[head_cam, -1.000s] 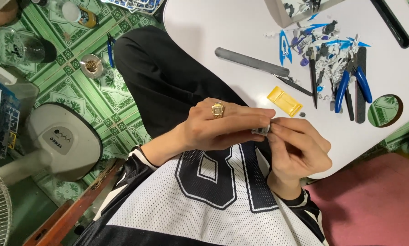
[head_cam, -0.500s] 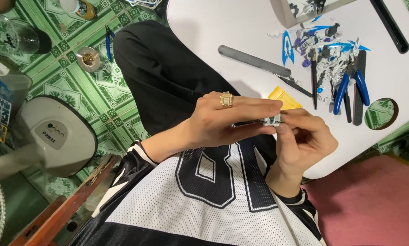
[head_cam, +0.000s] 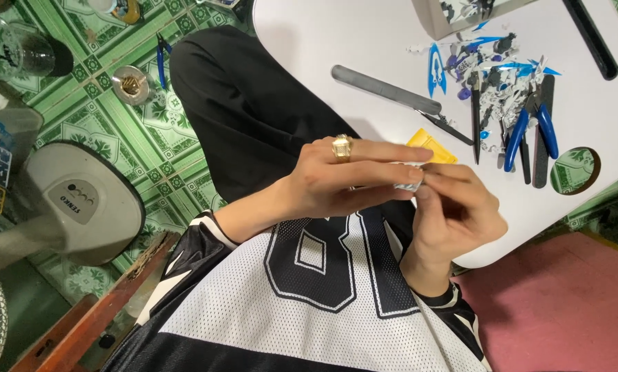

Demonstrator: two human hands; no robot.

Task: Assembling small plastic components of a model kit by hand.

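Basically both hands meet mid-frame over the lap, pinching one small whitish-grey part between them. Left hand, gold ring on it, comes in from the left, fingers stretched flat and pressed onto the part from above. Right hand comes up from lower right, thumb and fingertips closed on the same part. Part is mostly covered, so its shape is hard to tell; probably a model-kit piece. It sits just off the near edge of the white table. A yellow piece lies on the table just behind the fingers. Upper right: blue-handled nippers, a long grey file, and a heap of blue and white kit scraps. Fan base on the green tiled floor, left of frame.
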